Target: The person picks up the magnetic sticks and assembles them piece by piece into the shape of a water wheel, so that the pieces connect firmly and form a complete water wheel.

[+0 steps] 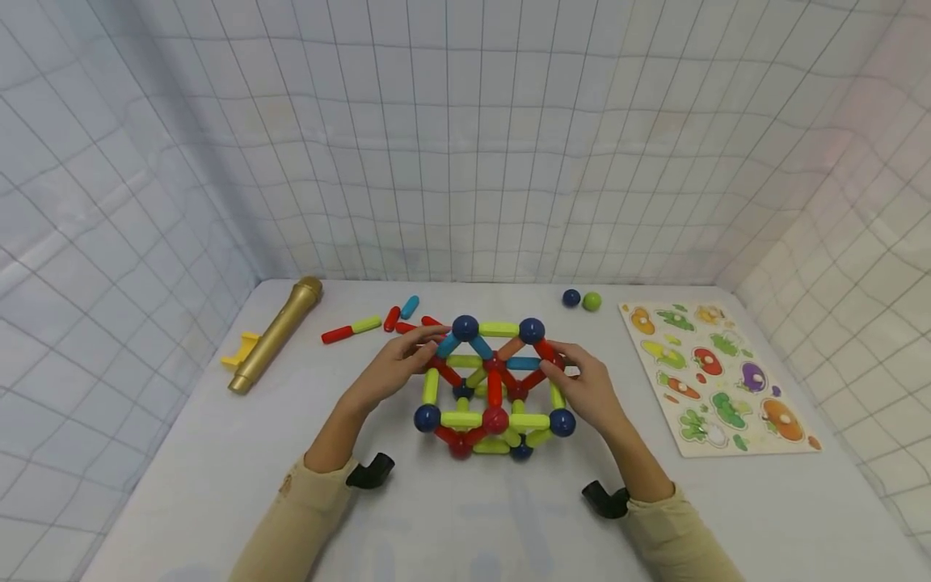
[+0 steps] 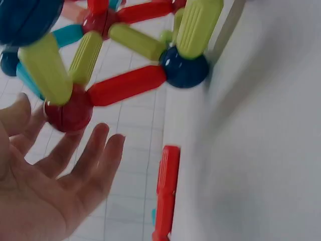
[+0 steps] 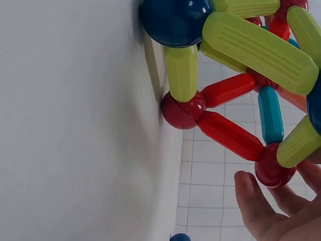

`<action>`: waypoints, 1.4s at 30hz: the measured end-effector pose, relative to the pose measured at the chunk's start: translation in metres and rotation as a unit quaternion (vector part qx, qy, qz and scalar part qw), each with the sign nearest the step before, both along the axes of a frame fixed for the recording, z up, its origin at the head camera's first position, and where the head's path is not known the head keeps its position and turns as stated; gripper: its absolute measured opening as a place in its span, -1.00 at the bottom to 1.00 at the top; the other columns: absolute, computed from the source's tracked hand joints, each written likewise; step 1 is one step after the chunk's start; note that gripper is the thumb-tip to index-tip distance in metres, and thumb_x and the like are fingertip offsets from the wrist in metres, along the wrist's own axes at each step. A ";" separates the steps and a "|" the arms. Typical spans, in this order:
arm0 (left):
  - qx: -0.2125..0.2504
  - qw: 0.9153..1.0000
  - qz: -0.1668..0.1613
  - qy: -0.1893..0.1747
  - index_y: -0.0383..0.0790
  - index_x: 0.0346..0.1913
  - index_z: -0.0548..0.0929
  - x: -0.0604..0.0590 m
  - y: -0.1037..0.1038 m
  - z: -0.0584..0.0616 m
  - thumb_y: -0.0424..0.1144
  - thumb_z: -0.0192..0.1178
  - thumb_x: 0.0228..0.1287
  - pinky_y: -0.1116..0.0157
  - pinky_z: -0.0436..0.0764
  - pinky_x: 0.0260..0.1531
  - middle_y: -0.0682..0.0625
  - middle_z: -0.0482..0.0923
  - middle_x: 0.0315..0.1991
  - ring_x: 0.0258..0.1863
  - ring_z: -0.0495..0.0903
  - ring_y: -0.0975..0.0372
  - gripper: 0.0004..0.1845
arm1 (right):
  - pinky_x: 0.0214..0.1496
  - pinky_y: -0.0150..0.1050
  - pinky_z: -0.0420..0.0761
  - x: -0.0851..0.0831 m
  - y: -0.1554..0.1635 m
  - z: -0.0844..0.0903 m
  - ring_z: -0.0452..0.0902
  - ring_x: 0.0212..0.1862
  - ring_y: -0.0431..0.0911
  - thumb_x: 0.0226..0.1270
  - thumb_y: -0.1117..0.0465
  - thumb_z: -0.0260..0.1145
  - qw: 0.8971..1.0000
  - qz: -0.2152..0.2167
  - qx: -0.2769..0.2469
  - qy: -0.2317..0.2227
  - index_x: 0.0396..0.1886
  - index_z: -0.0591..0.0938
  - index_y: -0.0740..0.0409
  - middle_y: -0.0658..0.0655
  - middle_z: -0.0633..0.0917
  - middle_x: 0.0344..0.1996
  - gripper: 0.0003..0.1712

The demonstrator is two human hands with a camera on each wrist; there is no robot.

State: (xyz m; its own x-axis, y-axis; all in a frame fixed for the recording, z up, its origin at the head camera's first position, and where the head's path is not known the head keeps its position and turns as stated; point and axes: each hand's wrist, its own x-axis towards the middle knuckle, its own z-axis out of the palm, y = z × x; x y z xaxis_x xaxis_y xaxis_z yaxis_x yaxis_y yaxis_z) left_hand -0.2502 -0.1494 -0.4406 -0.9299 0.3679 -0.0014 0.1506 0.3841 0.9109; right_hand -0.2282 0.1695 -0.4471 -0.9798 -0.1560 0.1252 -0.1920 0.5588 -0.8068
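Note:
A frame built from magnetic rods and balls [image 1: 495, 420] stands in the middle of the head view, with yellow-green, red, blue and orange rods between navy and red balls. My left hand [image 1: 396, 368] holds its left side, thumb and fingers around a red corner ball [image 2: 69, 110]. On the opposite side, my right hand [image 1: 587, 388] grips another red corner ball [image 3: 275, 165], its thumb in front and fingers behind. The lowest balls sit close to the white tabletop.
Loose rods [image 1: 352, 330] lie behind the left hand. A gold microphone [image 1: 280, 331] and a yellow piece [image 1: 240, 349] are at left. Navy [image 1: 571, 298] and green [image 1: 592, 301] balls sit at the back. A vegetable puzzle board [image 1: 716, 380] lies at right; gridded white sheeting surrounds the table.

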 end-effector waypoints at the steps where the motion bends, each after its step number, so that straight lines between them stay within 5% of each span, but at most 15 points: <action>1: -0.021 1.000 0.016 0.014 -0.07 0.34 0.43 -0.002 -0.003 0.001 -0.03 0.00 0.49 0.08 0.64 0.04 -0.17 0.51 0.23 0.16 0.52 -0.03 -0.55 | 0.12 0.02 0.61 0.000 0.000 0.000 0.52 0.14 0.09 0.40 0.00 0.25 1.000 0.000 -0.001 0.003 0.28 0.50 0.10 0.20 0.63 0.09 -0.47; 4: -0.134 0.986 0.074 0.068 -0.13 0.20 0.56 -0.014 -0.008 0.001 -0.14 0.08 0.45 0.09 0.67 -0.07 -0.19 0.61 0.05 -0.01 0.59 -0.01 -0.65 | 0.12 0.00 0.62 0.000 -0.001 0.000 0.53 0.13 0.07 0.39 0.02 0.26 1.000 0.001 -0.003 0.008 0.28 0.50 0.08 0.18 0.64 0.10 -0.48; 7: -0.275 0.948 0.101 0.122 -0.17 0.08 0.64 -0.036 -0.007 -0.003 -0.29 0.16 0.38 0.13 0.66 -0.12 -0.19 0.64 -0.08 -0.16 0.59 0.03 -0.74 | 0.10 -0.01 0.63 0.001 -0.001 0.000 0.54 0.11 0.07 0.39 0.04 0.27 1.000 0.000 -0.004 0.014 0.27 0.51 0.07 0.18 0.65 0.08 -0.50; 10: -0.375 0.913 0.069 0.142 -0.14 0.05 0.67 -0.059 -0.002 -0.010 -0.39 0.19 0.31 0.09 0.63 -0.04 -0.21 0.59 -0.01 -0.10 0.56 -0.01 -0.72 | 0.09 -0.02 0.63 0.001 -0.001 0.000 0.54 0.10 0.06 0.39 0.06 0.26 1.000 -0.003 -0.004 0.016 0.26 0.51 0.07 0.17 0.66 0.06 -0.52; 13: -0.440 0.885 0.034 0.145 -0.08 0.06 0.67 -0.072 0.002 -0.017 -0.35 0.26 0.25 0.02 0.59 0.03 -0.22 0.55 0.08 0.02 0.51 -0.06 -0.69 | 0.10 -0.02 0.63 0.003 -0.003 0.000 0.54 0.11 0.05 0.39 0.08 0.26 1.000 0.000 -0.011 0.010 0.27 0.51 0.06 0.16 0.66 0.06 -0.52; 16: -0.475 0.869 0.023 0.138 -0.04 0.03 0.68 -0.075 0.004 -0.025 -0.25 0.34 0.21 0.01 0.58 -0.01 -0.17 0.56 0.02 0.00 0.47 -0.03 -0.69 | 0.10 -0.04 0.63 0.007 -0.005 -0.003 0.55 0.12 0.05 0.40 0.08 0.25 1.000 0.009 -0.014 0.009 0.27 0.50 0.07 0.15 0.66 0.06 -0.52; 19: -0.488 0.861 0.017 0.140 -0.05 -0.03 0.68 -0.073 0.005 -0.028 -0.24 0.35 0.20 0.02 0.59 -0.06 -0.12 0.57 -0.09 -0.04 0.48 0.01 -0.74 | 0.07 -0.05 0.64 0.008 -0.007 -0.005 0.56 0.11 0.05 0.40 0.10 0.25 1.000 0.015 -0.016 0.019 0.26 0.51 0.08 0.15 0.67 0.05 -0.53; 23: -0.487 0.861 0.022 0.143 -0.10 -0.04 0.66 -0.067 0.009 -0.027 -0.30 0.28 0.27 0.07 0.62 -0.03 -0.12 0.60 -0.13 -0.04 0.52 0.03 -0.78 | 0.05 -0.06 0.65 0.008 -0.006 -0.003 0.57 0.09 0.04 0.41 0.11 0.24 0.999 0.017 -0.013 0.034 0.25 0.51 0.09 0.15 0.67 0.04 -0.54; 26: -0.471 0.871 0.032 0.137 -0.15 0.01 0.63 -0.065 0.011 -0.023 -0.27 0.26 0.30 0.12 0.63 -0.02 -0.13 0.62 -0.17 -0.11 0.54 0.05 -0.76 | 0.05 -0.05 0.66 0.005 -0.004 0.000 0.57 0.10 0.05 0.41 0.09 0.24 0.999 0.017 -0.009 0.038 0.26 0.51 0.10 0.16 0.66 0.04 -0.53; 29: -0.416 0.899 0.054 0.122 -0.20 0.02 0.60 -0.063 0.011 -0.016 -0.23 0.24 0.32 0.16 0.64 -0.06 -0.13 0.65 -0.18 -0.20 0.55 0.08 -0.75 | 0.05 -0.03 0.65 0.003 -0.002 0.002 0.57 0.10 0.07 0.41 0.08 0.24 0.999 0.016 -0.002 0.042 0.27 0.50 0.11 0.18 0.66 0.05 -0.52; 32: -0.314 0.937 0.119 0.101 -0.25 0.03 0.61 -0.057 0.007 -0.005 -0.19 0.23 0.34 0.16 0.65 -0.12 -0.15 0.65 -0.12 -0.21 0.55 0.07 -0.71 | 0.06 -0.01 0.65 0.001 0.001 0.004 0.57 0.11 0.09 0.41 0.10 0.25 0.999 0.012 0.000 0.046 0.27 0.50 0.13 0.20 0.65 0.06 -0.51; 34: -0.244 0.950 0.172 0.097 -0.27 0.06 0.61 -0.047 0.001 0.005 -0.14 0.22 0.34 0.16 0.64 -0.16 -0.18 0.64 -0.05 -0.17 0.55 0.04 -0.67 | 0.07 0.00 0.64 -0.001 0.002 0.005 0.56 0.12 0.09 0.41 0.10 0.24 0.999 0.013 0.000 0.045 0.28 0.49 0.12 0.20 0.65 0.07 -0.51; 37: -0.163 0.956 0.221 0.102 -0.27 0.17 0.55 -0.024 -0.012 0.018 -0.06 0.17 0.38 0.16 0.64 -0.20 -0.23 0.62 -0.01 -0.10 0.58 -0.02 -0.56 | 0.09 0.00 0.64 -0.001 0.001 0.004 0.56 0.13 0.09 0.41 0.09 0.24 0.999 0.016 -0.006 0.038 0.29 0.49 0.11 0.19 0.65 0.07 -0.51; 42: -0.111 0.967 0.208 0.095 -0.16 0.33 0.44 0.024 -0.016 0.036 0.06 0.10 0.40 0.07 0.63 -0.04 -0.22 0.61 0.04 0.03 0.58 -0.04 -0.45 | 0.11 -0.01 0.63 0.002 0.000 0.000 0.56 0.13 0.08 0.41 0.08 0.24 1.000 0.014 -0.008 0.026 0.29 0.48 0.09 0.18 0.65 0.06 -0.50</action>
State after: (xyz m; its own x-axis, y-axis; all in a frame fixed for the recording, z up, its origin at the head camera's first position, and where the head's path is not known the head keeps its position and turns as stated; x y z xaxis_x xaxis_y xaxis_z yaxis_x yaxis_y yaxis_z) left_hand -0.2266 -0.1653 -0.4042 -0.9885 -0.0281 0.1489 0.0980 0.6307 0.7698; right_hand -0.2263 0.1697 -0.4474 -0.9672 -0.1806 0.1784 -0.2491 0.5402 -0.8038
